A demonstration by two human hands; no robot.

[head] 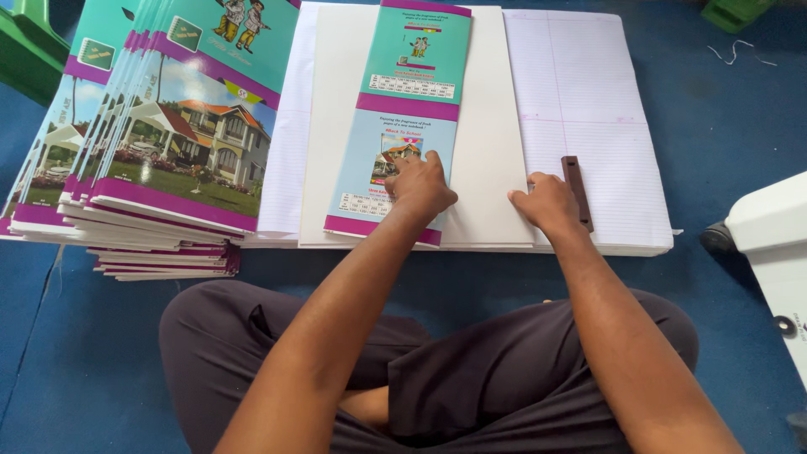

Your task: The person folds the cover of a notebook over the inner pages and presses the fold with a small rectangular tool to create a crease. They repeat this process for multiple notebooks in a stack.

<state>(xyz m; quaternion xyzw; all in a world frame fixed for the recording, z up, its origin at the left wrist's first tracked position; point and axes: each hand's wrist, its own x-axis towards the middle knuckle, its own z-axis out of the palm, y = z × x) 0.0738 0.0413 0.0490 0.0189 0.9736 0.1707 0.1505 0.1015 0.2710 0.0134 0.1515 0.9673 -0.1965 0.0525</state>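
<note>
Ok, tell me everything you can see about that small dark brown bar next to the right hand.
The dark brown bar is a slim, straight, rectangular strip, possibly wood or plastic, with a matte look. It lies flat on the ruled white sheets, its long side running away from the person and tilted slightly. Its near end reaches toward the sheets' front edge. The right hand rests just beside it on its left, fingers at or against its edge; whether they press on it is unclear.

left hand (420, 185) pressing printed cover sheet (402, 126), right hand (546, 202) beside brown bar (577, 192)

Blue carpeted floor (101, 353), green plastic furniture (25, 42) behind.
</note>
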